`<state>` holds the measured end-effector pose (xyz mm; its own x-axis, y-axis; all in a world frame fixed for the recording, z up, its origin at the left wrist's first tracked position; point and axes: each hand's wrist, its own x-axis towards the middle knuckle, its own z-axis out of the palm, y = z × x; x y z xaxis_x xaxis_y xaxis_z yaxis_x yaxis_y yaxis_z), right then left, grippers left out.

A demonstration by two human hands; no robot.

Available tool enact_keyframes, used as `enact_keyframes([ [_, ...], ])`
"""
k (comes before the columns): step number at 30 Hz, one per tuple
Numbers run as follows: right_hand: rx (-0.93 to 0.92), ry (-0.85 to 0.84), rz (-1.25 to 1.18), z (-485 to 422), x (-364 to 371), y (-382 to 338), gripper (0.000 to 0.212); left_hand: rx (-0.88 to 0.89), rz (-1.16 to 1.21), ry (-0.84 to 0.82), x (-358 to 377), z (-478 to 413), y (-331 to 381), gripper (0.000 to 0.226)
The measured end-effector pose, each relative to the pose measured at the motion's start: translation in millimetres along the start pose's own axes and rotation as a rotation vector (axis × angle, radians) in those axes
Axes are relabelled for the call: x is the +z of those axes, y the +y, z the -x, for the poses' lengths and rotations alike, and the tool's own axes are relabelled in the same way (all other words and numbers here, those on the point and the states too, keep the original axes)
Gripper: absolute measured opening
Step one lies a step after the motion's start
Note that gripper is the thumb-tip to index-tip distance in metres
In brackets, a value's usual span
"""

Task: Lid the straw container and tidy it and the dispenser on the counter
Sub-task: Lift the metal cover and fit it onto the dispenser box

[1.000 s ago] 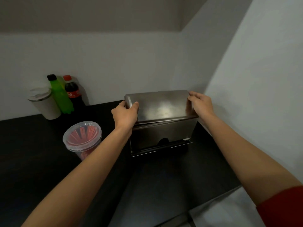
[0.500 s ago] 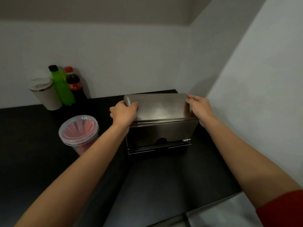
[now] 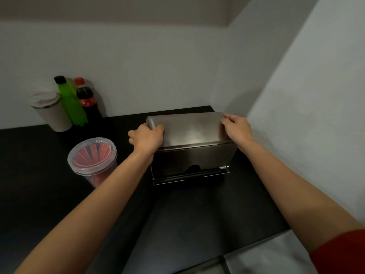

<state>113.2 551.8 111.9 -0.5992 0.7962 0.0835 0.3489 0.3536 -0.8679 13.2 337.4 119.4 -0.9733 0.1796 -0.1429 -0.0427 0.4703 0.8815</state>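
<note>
A stainless steel dispenser (image 3: pixel 192 149) stands on the black counter (image 3: pixel 197 224) near the corner of the walls. My left hand (image 3: pixel 147 138) grips its upper left end and my right hand (image 3: pixel 236 128) grips its upper right end. To its left stands the clear plastic straw container (image 3: pixel 92 161), full of red straws, with a clear lid (image 3: pixel 91 154) on top. The dispenser's left side is hidden behind my left hand.
At the back left against the wall stand a white lidded tumbler (image 3: pixel 52 111), a green bottle (image 3: pixel 71 101) and a cola bottle (image 3: pixel 87 99). A white wall (image 3: pixel 306 115) rises close on the right. The counter's front edge meets a grey surface (image 3: pixel 266 256) at the lower right.
Both hands have kept their hold on the dispenser, which has shifted back toward the wall corner. The straw container has not moved on the counter.
</note>
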Motion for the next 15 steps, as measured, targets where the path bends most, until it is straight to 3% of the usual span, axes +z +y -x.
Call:
enact_keyframes([
  [8, -0.074, 0.006, 0.110, 5.1, 2.6, -0.2, 0.042, 0.005, -0.026, -0.007, 1.7, 3.6, -4.1, 0.053],
  [15, -0.244, 0.053, 0.268, 14.7, 11.0, 5.9, 0.045, 0.086, -0.014, 0.025, 5.8, 10.9, -13.2, 0.049],
])
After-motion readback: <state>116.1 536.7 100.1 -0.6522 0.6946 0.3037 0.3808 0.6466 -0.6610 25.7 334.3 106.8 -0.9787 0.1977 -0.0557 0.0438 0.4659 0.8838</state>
